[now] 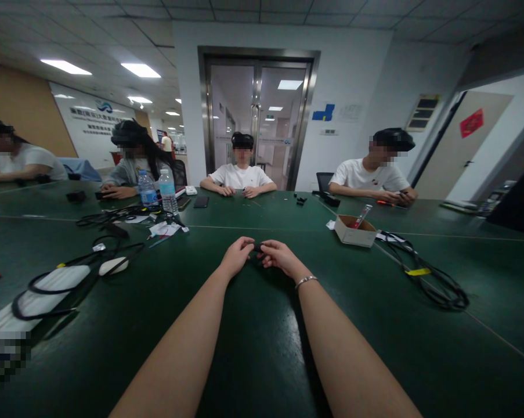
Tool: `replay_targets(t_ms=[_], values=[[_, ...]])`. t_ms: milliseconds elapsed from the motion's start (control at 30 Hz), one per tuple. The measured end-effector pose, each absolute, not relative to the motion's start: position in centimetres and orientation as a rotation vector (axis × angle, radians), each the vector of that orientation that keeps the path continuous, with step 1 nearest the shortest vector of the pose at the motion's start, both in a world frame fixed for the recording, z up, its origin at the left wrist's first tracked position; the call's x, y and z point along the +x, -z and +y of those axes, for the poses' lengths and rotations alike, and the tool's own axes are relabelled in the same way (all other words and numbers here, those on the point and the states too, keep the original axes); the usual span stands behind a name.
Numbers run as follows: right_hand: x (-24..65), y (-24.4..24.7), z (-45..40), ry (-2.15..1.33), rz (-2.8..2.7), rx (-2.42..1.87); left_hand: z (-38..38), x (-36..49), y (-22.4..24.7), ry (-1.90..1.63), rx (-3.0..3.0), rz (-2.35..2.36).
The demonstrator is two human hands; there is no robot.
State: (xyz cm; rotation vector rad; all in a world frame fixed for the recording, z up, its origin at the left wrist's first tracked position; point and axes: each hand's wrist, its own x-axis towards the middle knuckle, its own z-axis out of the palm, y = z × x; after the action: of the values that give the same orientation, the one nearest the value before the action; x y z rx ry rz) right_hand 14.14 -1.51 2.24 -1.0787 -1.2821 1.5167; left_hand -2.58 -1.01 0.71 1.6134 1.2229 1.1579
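Observation:
Both arms stretch forward over the dark green table [262,325]. My left hand [238,255] and my right hand [281,258] come close together at its middle, fingers closed. Between their fingertips is a small black object [257,247], gripped from both sides; its kind is too small to make out. A silver bracelet [306,281] circles my right wrist. The fingers hide part of the black object.
Right of my hands stand an open cardboard box [355,237] and a coiled black cable [440,287]. To the left are water bottles [167,194], a white mouse [114,266] and a white power strip [48,293]. Several people sit around the table, one person [241,174] directly opposite.

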Motion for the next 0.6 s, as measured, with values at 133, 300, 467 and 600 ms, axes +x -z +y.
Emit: replay_targets(t_ms=[133,300,467,600], values=[[14.17,-2.23,-1.57,-1.510,-1.269,-1.074,-0.76,-2.65,-0.34,-1.171,1.614,1.205],[14.20,-2.18,-1.58,-1.506,-1.273,-1.079,-0.48,-2.69,0.05,-1.159,1.636,1.191],[14.24,-2.24,-1.66,-1.514,-1.287,-1.072,-0.51,-2.73,-0.02,-1.163,1.643,1.196],[14.25,-2.25,-1.72,-1.515,-1.289,-1.066,-0.31,-2.72,0.14,-1.163,1.659,1.138]])
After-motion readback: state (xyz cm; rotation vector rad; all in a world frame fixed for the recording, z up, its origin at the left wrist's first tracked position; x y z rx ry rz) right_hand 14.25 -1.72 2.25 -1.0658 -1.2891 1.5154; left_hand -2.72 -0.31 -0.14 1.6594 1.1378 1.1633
